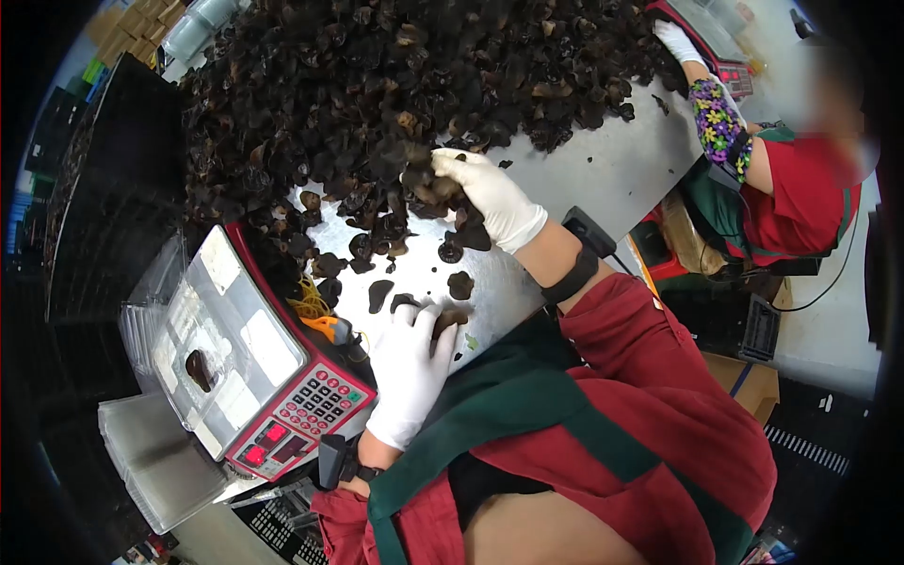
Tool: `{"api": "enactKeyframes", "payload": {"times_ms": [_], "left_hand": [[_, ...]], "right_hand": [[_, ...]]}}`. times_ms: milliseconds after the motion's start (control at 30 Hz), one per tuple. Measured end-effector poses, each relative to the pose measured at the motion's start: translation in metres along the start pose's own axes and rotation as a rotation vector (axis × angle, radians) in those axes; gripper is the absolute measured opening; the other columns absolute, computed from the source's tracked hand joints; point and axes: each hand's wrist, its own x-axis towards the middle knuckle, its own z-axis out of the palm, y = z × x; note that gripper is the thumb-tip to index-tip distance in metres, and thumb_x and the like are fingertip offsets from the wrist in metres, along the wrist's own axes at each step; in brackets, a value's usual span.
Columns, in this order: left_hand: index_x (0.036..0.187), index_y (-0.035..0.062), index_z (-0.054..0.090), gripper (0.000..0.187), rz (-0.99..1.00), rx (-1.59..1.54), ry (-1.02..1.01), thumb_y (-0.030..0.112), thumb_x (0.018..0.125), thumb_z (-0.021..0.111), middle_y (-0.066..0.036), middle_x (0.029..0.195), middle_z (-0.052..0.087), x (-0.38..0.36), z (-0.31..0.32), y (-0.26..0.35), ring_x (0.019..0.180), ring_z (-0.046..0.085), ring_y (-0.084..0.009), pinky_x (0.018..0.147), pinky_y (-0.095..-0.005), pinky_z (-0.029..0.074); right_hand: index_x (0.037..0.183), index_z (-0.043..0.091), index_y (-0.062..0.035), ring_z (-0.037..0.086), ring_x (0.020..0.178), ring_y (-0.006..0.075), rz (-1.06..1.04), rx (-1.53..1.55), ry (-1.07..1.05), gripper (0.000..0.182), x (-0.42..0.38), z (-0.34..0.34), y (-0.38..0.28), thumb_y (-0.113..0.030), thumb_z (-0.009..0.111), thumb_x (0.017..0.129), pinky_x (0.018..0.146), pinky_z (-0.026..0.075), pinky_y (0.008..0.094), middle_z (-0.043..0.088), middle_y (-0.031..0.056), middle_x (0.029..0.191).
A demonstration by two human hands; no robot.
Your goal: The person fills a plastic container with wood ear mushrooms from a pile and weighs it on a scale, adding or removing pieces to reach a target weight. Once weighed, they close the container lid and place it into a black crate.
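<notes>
Dark brown wood ear mushrooms [348, 75] lie in a large heap on the metal table, with loose pieces scattered near me. At the heap's near edge, my right hand [494, 198], in a white glove, has its fingers closed around a few wood ear pieces [433, 181], slightly blurred. My left hand [411, 367], also gloved, is low over the table's near edge. Its fingers are curled, with a brown wood ear piece [451, 321] between thumb and fingers. Another dark piece [380, 296] lies just beyond its fingertips.
On the left stands a red digital scale [315, 405] bearing a clear plastic box [226, 339] with one dark piece inside. An orange-handled tool [325, 327] lies beside it. Clear lids or boxes [155, 461] are stacked left. A co-worker's gloved hand [678, 42] touches another scale [734, 80].
</notes>
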Motion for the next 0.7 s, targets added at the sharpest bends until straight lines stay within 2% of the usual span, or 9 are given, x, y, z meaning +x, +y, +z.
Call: {"api": "enactKeyframes", "payload": {"times_ms": [67,133,200,333,400,467,533,600,700], "left_hand": [[0.102,0.0082,0.066,0.024,-0.039,-0.119,0.045,0.015,0.08,0.075,-0.01,0.089,0.059,-0.003,-0.012,0.0,0.08,0.063,-0.0297,0.068,-0.0378,0.051],[0.101,0.0065,0.065,0.023,-0.056,-0.156,0.071,0.011,0.08,0.074,-0.011,0.089,0.059,-0.008,-0.025,0.0,0.08,0.063,-0.0297,0.069,-0.0368,0.051],[0.1,0.0048,0.064,0.024,-0.105,-0.286,0.076,0.006,0.079,0.074,-0.012,0.091,0.059,-0.016,-0.041,-0.001,0.081,0.063,-0.0293,0.071,-0.0353,0.051],[0.098,0.0031,0.063,0.023,-0.088,-0.297,0.167,-0.001,0.076,0.071,-0.01,0.089,0.059,-0.032,-0.089,-0.004,0.08,0.061,-0.0254,0.073,-0.0334,0.05],[0.094,0.0022,0.063,0.021,-0.191,-0.213,0.266,-0.006,0.075,0.066,-0.008,0.089,0.06,-0.044,-0.12,-0.009,0.08,0.059,-0.0202,0.075,-0.0306,0.048],[0.093,0.0016,0.063,0.018,-0.19,-0.03,0.516,-0.008,0.079,0.063,-0.005,0.087,0.059,-0.055,-0.147,-0.038,0.083,0.056,-0.0164,0.079,-0.0265,0.045],[0.099,-0.0018,0.062,0.015,-0.258,0.186,0.659,-0.008,0.085,0.061,-0.007,0.093,0.059,-0.068,-0.184,-0.077,0.085,0.056,-0.0152,0.081,-0.0276,0.046],[0.107,-0.0027,0.061,0.014,-0.473,-0.092,0.806,-0.001,0.093,0.06,-0.005,0.098,0.061,-0.076,-0.212,-0.104,0.088,0.056,-0.0127,0.083,-0.0268,0.047],[0.111,-0.0021,0.062,0.017,-0.468,-0.153,0.846,0.003,0.095,0.061,-0.005,0.103,0.064,-0.08,-0.229,-0.139,0.092,0.058,-0.0114,0.082,-0.0249,0.048]], "right_hand": [[0.109,0.068,-0.0086,0.06,0.062,0.009,0.235,0.364,-0.058,0.028,0.006,0.004,-0.003,-0.027,0.047,0.104,0.043,0.044,0.0214,0.07,0.0024,0.084],[0.119,0.065,-0.006,0.063,0.068,0.015,0.254,0.518,-0.304,0.034,0.014,0.004,0.004,-0.03,0.048,0.103,0.045,0.041,0.0228,0.071,0.0076,0.105],[0.121,0.065,-0.007,0.064,0.07,0.0155,0.283,0.439,-0.185,0.035,0.012,0.016,0.008,-0.032,0.047,0.103,0.045,0.041,0.0233,0.071,0.0077,0.108],[0.111,0.065,-0.0071,0.061,0.059,0.0134,0.33,0.364,-0.205,0.031,0.017,0.035,0.016,-0.03,0.046,0.104,0.046,0.051,0.0253,0.069,0.0054,0.091],[0.11,0.066,-0.0066,0.06,0.055,0.014,0.32,0.241,-0.008,0.031,0.015,0.057,0.016,-0.031,0.047,0.104,0.046,0.052,0.0256,0.069,0.0063,0.089],[0.111,0.066,-0.0055,0.061,0.057,0.0127,0.251,0.051,-0.089,0.031,0.011,0.066,0.008,-0.03,0.049,0.104,0.044,0.05,0.0256,0.069,0.0068,0.085],[0.113,0.066,-0.0054,0.062,0.06,0.0113,0.309,0.19,-0.303,0.031,0.018,0.093,-0.004,-0.029,0.049,0.104,0.046,0.05,0.0246,0.07,0.0066,0.086],[0.113,0.067,-0.0061,0.062,0.067,0.0089,0.145,0.002,-0.438,0.03,0.017,0.139,-0.02,-0.029,0.05,0.103,0.051,0.046,0.0206,0.07,0.0058,0.086],[0.111,0.067,-0.0046,0.06,0.069,0.0082,0.06,-0.065,-0.487,0.029,0.024,0.214,-0.021,-0.03,0.057,0.099,0.052,0.044,0.0198,0.068,0.0037,0.085]]}}
